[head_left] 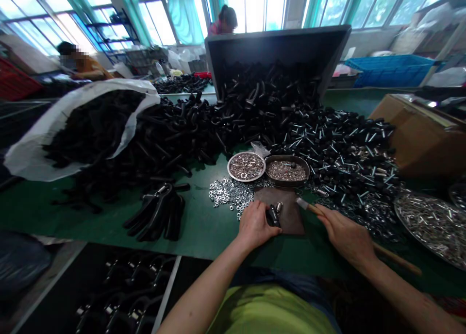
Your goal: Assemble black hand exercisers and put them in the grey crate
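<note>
My left hand [257,225] is closed around a small black part [274,217], pressing it on a dark brown square plate [295,222]. A short metal spring [279,207] shows beside that part; whether it is attached I cannot tell. To the right, my right hand [345,234] grips a hammer [398,260] by its wooden handle, with the pale head above the plate's right edge, apart from the black part. Loose metal nuts or rings [227,193] lie left of the plate. Behind it stand a round dish [229,170] and an oval tin [287,183], both filled with small metal pieces.
Black curved parts [196,125] spill from a tilted grey bin [342,52] and a white sack [27,152]. Black-headed bolts [338,154] heap at right, near a cardboard box [418,130] and metal tray [404,227]. Assembled black clamps [160,210] lie left. Two people sit beyond.
</note>
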Action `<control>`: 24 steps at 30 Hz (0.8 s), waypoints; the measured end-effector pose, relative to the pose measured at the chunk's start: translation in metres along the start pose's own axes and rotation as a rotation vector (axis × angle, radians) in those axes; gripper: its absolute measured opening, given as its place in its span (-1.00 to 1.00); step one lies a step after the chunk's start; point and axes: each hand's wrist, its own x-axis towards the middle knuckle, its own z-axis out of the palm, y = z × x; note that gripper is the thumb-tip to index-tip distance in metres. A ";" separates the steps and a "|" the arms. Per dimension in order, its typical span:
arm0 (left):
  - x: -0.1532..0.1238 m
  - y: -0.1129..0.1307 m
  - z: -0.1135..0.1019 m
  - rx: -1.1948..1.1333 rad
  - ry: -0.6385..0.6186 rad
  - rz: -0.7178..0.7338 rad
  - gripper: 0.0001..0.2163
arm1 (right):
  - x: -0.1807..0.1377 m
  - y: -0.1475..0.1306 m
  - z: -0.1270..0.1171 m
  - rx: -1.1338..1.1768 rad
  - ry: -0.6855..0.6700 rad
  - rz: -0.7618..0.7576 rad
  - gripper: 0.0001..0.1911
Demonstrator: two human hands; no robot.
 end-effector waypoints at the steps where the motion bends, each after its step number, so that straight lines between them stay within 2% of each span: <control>1: 0.000 0.001 -0.001 -0.075 0.028 -0.045 -0.46 | -0.003 0.011 0.004 -0.062 0.022 0.000 -0.56; 4: -0.001 0.008 -0.003 -0.366 0.115 -0.198 -0.46 | -0.001 0.028 0.015 -0.141 0.078 0.003 -0.54; 6: -0.004 0.016 -0.001 -0.538 0.147 -0.274 -0.46 | 0.008 0.015 0.017 0.004 0.148 -0.009 -0.53; 8: -0.007 0.025 0.005 -0.649 0.165 -0.300 -0.47 | 0.021 -0.015 0.012 0.289 0.155 -0.033 -0.51; 10: -0.010 0.030 0.012 -0.672 0.146 -0.249 -0.47 | 0.035 -0.048 0.003 0.534 0.099 -0.074 -0.52; 13: -0.003 0.024 0.007 -0.526 -0.012 -0.031 -0.55 | 0.057 -0.077 -0.004 0.578 0.066 -0.117 -0.63; 15: 0.016 0.009 -0.015 -0.332 -0.051 0.118 -0.67 | 0.067 -0.078 -0.002 0.488 0.027 -0.114 -0.67; 17: 0.048 -0.013 -0.049 -0.067 0.088 0.182 -0.75 | 0.071 -0.073 0.004 0.353 -0.063 -0.131 -0.71; 19: 0.089 -0.039 -0.086 0.273 0.243 0.119 -0.77 | 0.069 -0.072 0.008 0.201 -0.131 -0.157 -0.73; 22: 0.150 -0.075 -0.126 0.381 0.294 0.068 -0.69 | 0.063 -0.078 0.008 0.050 -0.165 -0.183 -0.72; 24: 0.179 -0.093 -0.136 0.416 0.286 0.067 -0.66 | 0.060 -0.083 0.007 0.012 -0.177 -0.190 -0.74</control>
